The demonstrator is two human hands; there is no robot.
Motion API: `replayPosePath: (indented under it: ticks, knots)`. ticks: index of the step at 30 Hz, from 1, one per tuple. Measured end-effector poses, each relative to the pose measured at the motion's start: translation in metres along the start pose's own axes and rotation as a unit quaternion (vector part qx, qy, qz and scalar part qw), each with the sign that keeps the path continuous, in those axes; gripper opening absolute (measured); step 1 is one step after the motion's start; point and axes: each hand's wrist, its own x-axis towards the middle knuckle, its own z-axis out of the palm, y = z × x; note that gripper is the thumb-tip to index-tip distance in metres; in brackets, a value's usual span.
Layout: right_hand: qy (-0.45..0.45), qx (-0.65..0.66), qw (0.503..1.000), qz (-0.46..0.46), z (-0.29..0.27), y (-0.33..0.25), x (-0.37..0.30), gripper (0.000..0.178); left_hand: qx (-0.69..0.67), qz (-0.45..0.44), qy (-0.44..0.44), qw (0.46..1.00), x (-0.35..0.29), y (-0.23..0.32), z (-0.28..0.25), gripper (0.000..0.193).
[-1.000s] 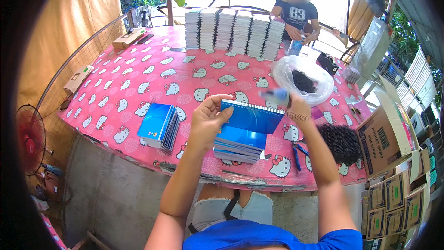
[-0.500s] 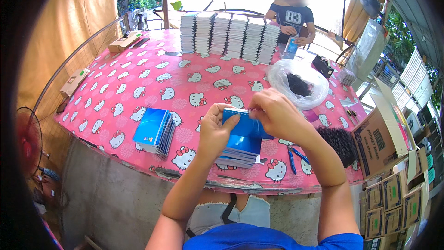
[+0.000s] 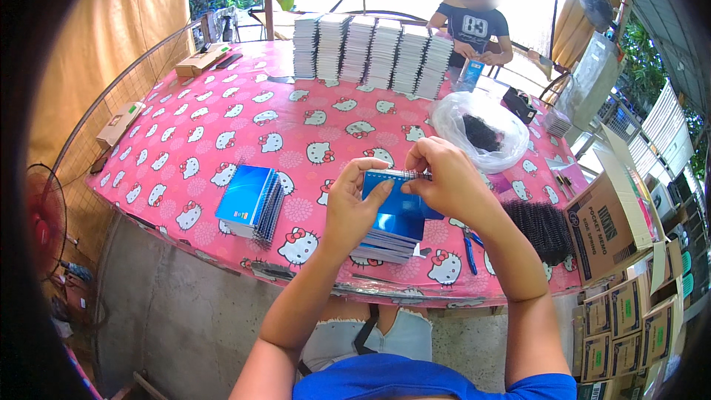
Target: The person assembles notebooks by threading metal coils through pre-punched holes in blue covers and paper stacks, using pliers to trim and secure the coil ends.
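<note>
Where the pink printed tabletop (image 3: 170, 170) begins at the left, two small cardboard boxes (image 3: 121, 124) lie near its edge, one farther back than the other. To the right of these, and nearer the person, a short stack of blue notebooks (image 3: 246, 194) lies flat, well apart from the left hand; dark spiral binding shows along its right side. Behind, several tall columns of notebooks (image 3: 370, 53) stand side by side.

The left hand (image 3: 357, 200) is clamped on the upper left part of a blue notebook (image 3: 398, 202), with the thumb across the cover and the other fingers at and behind the top edge. This notebook is positioned directly between the two hands, tilted, above a second stack of blue notebooks (image 3: 389, 246). Contact between the held notebook and that stack cannot be confirmed.

The right hand (image 3: 437, 178) has its thumb and fingertips pinched together on a dark wire coil (image 3: 419, 175) at the notebook's top edge, to the right of the left hand.

Blue-handled pliers (image 3: 471, 250) lie to the right of the second stack, below the right forearm. Behind that forearm rests a translucent plastic bag (image 3: 445, 122) containing black coils (image 3: 483, 135). Farther right, a pile of black coils (image 3: 539, 230) lies beside an open cardboard carton (image 3: 609, 233).
</note>
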Motion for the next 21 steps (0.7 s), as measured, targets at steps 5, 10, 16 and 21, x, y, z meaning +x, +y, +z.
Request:
replayPosePath:
  ticks: [5, 10, 16, 21]
  knots:
    - [-0.050, 0.042, 0.998, 0.023, -0.010, 0.001, 0.003, 0.014, -0.005, -0.008, 0.002, 1.000, -0.001, 0.001, 0.000, 0.028]
    - [0.002, -0.035, 0.998, -0.053, 0.000, 0.000, -0.002, 0.012, 0.045, 0.008, 0.031, 0.998, -0.002, 0.000, 0.003, 0.027]
    - [-0.083, 0.041, 0.996, -0.008, -0.011, 0.008, 0.008, 0.013, 0.012, 0.014, 0.024, 1.000, 0.000, -0.003, 0.005, 0.026]
    - [-0.018, 0.025, 0.998, -0.051, 0.001, 0.008, 0.004, 0.015, 0.010, 0.015, 0.034, 0.999, 0.001, -0.002, 0.006, 0.025]
